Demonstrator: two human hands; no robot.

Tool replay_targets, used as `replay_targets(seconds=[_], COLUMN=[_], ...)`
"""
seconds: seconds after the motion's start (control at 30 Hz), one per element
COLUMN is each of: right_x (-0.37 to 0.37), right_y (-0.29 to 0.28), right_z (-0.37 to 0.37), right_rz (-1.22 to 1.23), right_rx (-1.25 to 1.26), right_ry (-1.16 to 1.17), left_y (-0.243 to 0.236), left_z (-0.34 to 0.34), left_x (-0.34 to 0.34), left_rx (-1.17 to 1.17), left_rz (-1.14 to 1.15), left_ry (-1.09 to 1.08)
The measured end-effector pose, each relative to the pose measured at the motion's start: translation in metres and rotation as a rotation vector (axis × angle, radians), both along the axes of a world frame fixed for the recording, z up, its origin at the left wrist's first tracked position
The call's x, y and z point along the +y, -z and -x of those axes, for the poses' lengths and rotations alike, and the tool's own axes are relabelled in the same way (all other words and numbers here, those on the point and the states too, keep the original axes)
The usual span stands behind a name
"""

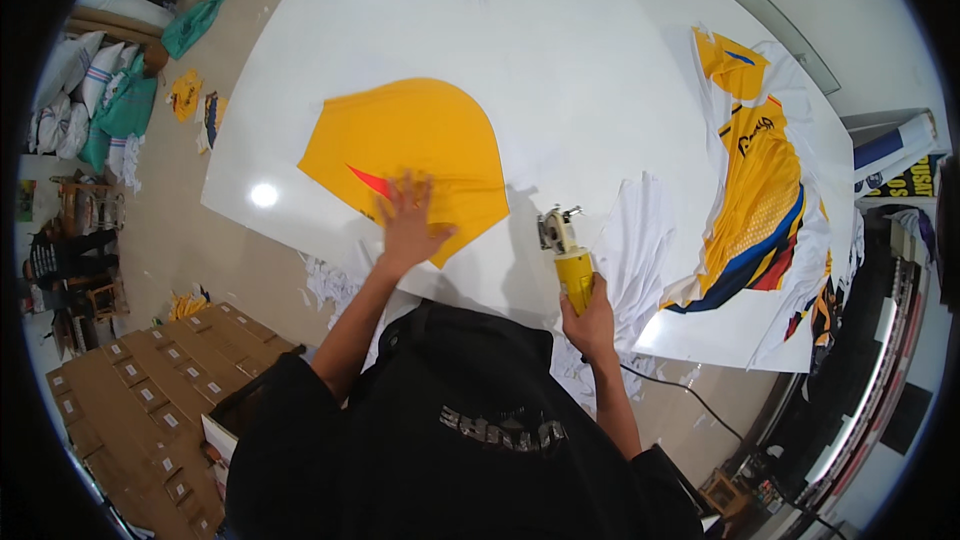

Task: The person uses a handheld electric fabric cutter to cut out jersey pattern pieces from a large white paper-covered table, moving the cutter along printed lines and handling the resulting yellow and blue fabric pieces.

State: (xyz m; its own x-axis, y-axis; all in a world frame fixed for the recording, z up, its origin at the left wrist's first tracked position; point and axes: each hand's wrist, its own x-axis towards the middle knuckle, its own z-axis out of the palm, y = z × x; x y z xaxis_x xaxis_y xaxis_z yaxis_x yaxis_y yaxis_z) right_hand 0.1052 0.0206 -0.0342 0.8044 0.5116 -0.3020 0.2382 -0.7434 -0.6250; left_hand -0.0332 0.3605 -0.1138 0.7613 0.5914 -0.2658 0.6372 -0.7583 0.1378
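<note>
A yellow cut fabric panel (420, 130) with a red pointed mark lies on the white table (560, 70). My left hand (408, 225) rests on its near part, fingers spread. To the right, my right hand (590, 320) is wrapped round the yellow body of an electric rotary cloth cutter (572, 265). The cutter's metal head points away from me, to the right of the panel and apart from it. Beside the cutter lies crumpled white fabric (640, 240). A dark cord (690, 392) trails off to the lower right.
Printed yellow, blue and red fabric (760, 190) with white edges lies along the table's right side. Stacked cardboard boxes (150, 400) stand at lower left. White scraps (330, 285) hang or lie by the near edge. Sacks (100, 90) are piled at far left.
</note>
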Motion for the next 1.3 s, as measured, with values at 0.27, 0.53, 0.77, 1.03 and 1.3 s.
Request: replay_targets(seconds=[0.27,0.53,0.77,1.03,1.3], right_x=[-0.008,0.021,0.026,0.039,0.067], right_y=[-0.006,0.002,0.0,0.006,0.005], right_z=[0.05,0.061,0.068,0.069,0.069], right_rz=[0.105,0.068,0.082,0.078,0.074], right_rx=[0.013,-0.087,-0.071,-0.067,-0.092], right_ry=[-0.186,-0.198,-0.197,-0.205,-0.162], left_y=[0.008,-0.004,-0.007,-0.01,-0.014], left_z=[0.056,0.069,0.071,0.072,0.074], left_x=[-0.038,-0.036,-0.032,-0.029,-0.026], left_rx=[-0.043,-0.01,-0.023,-0.002,-0.029], left_rz=[0.154,0.165,0.143,0.161,0.162], left_ry=[-0.11,-0.133,-0.152,-0.14,-0.136])
